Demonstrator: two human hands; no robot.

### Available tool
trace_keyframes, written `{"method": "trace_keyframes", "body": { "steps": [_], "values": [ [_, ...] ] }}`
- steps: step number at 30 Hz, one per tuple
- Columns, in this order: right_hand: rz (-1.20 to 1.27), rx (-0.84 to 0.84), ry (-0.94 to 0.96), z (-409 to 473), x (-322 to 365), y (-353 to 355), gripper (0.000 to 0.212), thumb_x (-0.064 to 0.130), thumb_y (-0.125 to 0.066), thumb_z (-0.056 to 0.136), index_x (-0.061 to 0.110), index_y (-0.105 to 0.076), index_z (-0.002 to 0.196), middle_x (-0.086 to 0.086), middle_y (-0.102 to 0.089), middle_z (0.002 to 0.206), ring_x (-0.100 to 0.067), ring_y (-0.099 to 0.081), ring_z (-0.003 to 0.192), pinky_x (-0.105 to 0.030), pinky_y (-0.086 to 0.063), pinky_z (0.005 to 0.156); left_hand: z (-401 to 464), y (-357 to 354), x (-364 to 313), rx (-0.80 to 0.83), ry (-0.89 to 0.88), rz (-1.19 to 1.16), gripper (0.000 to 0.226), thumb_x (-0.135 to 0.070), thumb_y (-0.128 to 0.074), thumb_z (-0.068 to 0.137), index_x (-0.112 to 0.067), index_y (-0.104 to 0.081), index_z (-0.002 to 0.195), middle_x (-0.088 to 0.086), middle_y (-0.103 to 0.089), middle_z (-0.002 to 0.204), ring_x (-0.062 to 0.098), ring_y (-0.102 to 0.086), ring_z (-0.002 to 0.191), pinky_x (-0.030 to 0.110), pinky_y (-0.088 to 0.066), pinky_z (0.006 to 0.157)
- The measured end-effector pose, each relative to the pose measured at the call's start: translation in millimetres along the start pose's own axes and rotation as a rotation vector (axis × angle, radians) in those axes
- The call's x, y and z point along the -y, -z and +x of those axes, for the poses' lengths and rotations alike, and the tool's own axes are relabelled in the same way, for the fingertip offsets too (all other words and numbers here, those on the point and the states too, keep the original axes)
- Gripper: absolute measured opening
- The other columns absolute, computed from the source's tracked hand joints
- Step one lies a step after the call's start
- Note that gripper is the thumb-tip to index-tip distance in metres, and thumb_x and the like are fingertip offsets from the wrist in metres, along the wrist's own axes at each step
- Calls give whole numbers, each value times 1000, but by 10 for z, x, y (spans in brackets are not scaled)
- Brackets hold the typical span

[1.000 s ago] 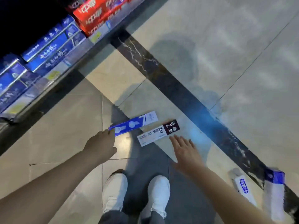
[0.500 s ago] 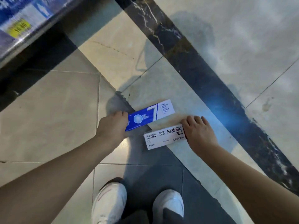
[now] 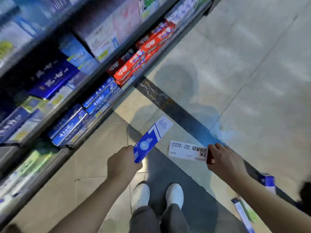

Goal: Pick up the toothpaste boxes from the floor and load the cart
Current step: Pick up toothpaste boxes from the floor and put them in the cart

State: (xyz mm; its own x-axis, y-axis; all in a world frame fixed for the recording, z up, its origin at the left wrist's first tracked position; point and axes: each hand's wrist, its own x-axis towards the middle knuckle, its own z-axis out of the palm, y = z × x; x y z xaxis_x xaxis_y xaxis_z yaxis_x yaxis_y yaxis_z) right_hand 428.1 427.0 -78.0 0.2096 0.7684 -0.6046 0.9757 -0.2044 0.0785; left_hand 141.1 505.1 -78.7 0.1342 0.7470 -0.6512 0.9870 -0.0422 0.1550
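So 2 boxes are in hand right now: the left hand [image 3: 122, 163] is wrapped around the near end of the blue toothpaste box [image 3: 148, 142], and the right hand [image 3: 222, 159] is pinching the dark end of the white toothpaste box [image 3: 186, 151], both looking lifted off the floor [image 3: 244, 73]. Not done yet though, at least 2 more blue boxes [image 3: 267, 181] lie on the floor behind the right hand, near that forearm. No cart in view, so nothing seems loaded yet. The shelf [image 3: 70, 91] beyond the left hand is packed with blue and red boxes.
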Motion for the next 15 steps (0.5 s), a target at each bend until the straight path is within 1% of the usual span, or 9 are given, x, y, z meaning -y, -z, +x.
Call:
{"method": "trace_keyframes", "body": {
  "steps": [4, 6, 8, 11, 13, 15],
  "values": [
    [12, -36, -33, -926, -43, 994, 35, 33, -53, 86, 22, -47, 119, 4, -53, 115, -20, -53, 111, -31, -46, 69, -868, 947, -200, -86, -26, -64, 25, -37, -64, 78, -21, -57, 96, -1, -65, 96, 24, -63, 87, 25, -36, 62],
    [51, -75, -49, -1374, -38, 1391, 41, 35, -53, 86, 22, -46, 124, 3, -52, 119, -20, -52, 113, -31, -48, 75, -1270, 1373, -276, -129, -60, -23, 33, -41, -65, 77, -21, -58, 102, 1, -66, 101, 25, -64, 94, 27, -41, 66],
    [92, -107, -60, -1836, 9, 1766, 42, 36, -52, 85, 21, -46, 124, 1, -54, 118, -22, -54, 111, -32, -48, 78, -1699, 1745, -324, -174, -95, 25, 39, -43, -65, 77, -22, -57, 109, 3, -65, 106, 26, -64, 99, 29, -45, 73],
    [72, -192, -48, -2479, 80, 2140, 42, 38, -54, 85, 20, -48, 122, 2, -56, 117, -22, -56, 110, -31, -48, 78, -2312, 2158, -311, -209, -124, 78, 40, -44, -66, 77, -20, -57, 107, 6, -66, 106, 28, -65, 99, 30, -44, 71],
    [48, -237, -26, -2840, 117, 2286, 46, 44, -58, 84, 20, -48, 122, 2, -56, 117, -21, -57, 110, -31, -47, 76, -2671, 2350, -267, -243, -148, 124, 38, -45, -65, 77, -16, -56, 100, 8, -66, 106, 30, -64, 98, 32, -47, 72],
    [29, -280, -3, -3137, 131, 2386, 48, 48, -59, 83, 19, -49, 120, 1, -57, 116, -21, -58, 108, -32, -49, 76, -2995, 2490, -215, -267, -158, 153, 38, -44, -66, 76, -15, -57, 99, 9, -66, 107, 30, -63, 100, 33, -48, 74]
  ]
}}
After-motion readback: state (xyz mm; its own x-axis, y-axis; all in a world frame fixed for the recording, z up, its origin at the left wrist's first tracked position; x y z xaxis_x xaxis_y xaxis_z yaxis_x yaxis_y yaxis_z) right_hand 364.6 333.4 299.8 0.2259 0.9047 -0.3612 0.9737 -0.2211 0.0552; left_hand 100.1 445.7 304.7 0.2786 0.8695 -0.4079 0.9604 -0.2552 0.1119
